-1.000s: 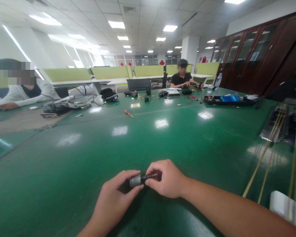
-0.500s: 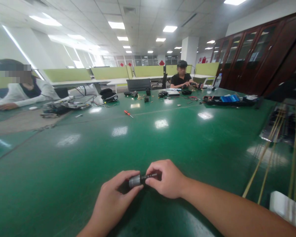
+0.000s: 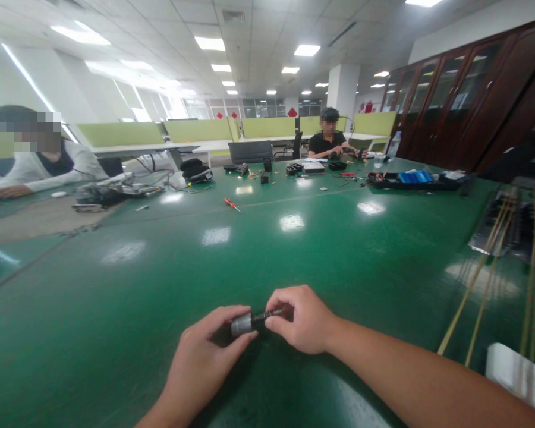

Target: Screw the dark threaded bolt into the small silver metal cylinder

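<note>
One grey cylinder [image 3: 242, 324] sits at six o'clock in my view over the desk [image 3: 294, 261], held by my left hand [image 3: 203, 352], while my right hand [image 3: 307, 321] pinches the dark rod [image 3: 259, 318] jutting toward three o'clock, and a slack fingertip grip could, I think, let either slip and drop.

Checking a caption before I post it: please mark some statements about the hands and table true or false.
1. The left hand holds a grey cylinder. True.
2. The right hand is empty. False: that hand holds the ridged shaft.
3. A red-handled screwdriver lies on the green table. True.
4. The clear bottle lies on its side. False: the bottle stands upright.
5. The screwdriver lies beyond both hands, apart from them. True.
</note>
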Available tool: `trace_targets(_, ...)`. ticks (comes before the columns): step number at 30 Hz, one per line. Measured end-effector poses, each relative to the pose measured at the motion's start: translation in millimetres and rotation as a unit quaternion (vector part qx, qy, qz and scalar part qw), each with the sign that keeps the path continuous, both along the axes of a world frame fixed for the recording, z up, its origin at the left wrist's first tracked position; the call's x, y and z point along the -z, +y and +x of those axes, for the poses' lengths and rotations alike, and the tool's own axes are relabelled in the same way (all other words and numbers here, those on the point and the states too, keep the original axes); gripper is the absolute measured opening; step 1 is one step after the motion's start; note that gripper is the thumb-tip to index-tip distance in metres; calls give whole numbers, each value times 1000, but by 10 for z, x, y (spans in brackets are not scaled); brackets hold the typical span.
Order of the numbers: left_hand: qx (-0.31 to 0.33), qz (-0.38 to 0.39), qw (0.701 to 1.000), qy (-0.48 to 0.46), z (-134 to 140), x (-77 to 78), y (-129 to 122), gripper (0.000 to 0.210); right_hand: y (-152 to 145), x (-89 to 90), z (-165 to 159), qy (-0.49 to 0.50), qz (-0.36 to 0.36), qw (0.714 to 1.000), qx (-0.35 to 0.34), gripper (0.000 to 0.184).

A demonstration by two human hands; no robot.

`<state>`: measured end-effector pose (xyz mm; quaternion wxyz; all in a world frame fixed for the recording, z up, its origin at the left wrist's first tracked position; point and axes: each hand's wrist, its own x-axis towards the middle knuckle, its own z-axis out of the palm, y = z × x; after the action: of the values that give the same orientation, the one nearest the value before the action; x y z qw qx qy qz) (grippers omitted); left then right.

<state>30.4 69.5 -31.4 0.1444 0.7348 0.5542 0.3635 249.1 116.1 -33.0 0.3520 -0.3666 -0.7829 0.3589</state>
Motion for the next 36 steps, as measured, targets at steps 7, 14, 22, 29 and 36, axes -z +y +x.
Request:
trace_targets(7, -8, -9, 1000, 1, -17, 14, 18, 25, 74, 30, 33, 18, -43, 999, -20, 7)
trace_targets(14, -17, -12, 1000, -6, -16, 17, 27, 27, 93, 34, 48, 38, -69, 997, -11, 6)
trace_targets(22, -48, -33, 998, -28, 0, -75, 17, 35, 208, 33, 54, 139, -204, 969, -27, 10)
trace_targets(29, -102, -102, 954, -264, -25, -87, 88, 57, 361, 41, 126, 249, -321, 913, -31, 21)
trace_targets(36, -123, -151, 911, -363, -177, -194, 44, 68, 379, 130, 91, 299, -354, 880, -109, 26)
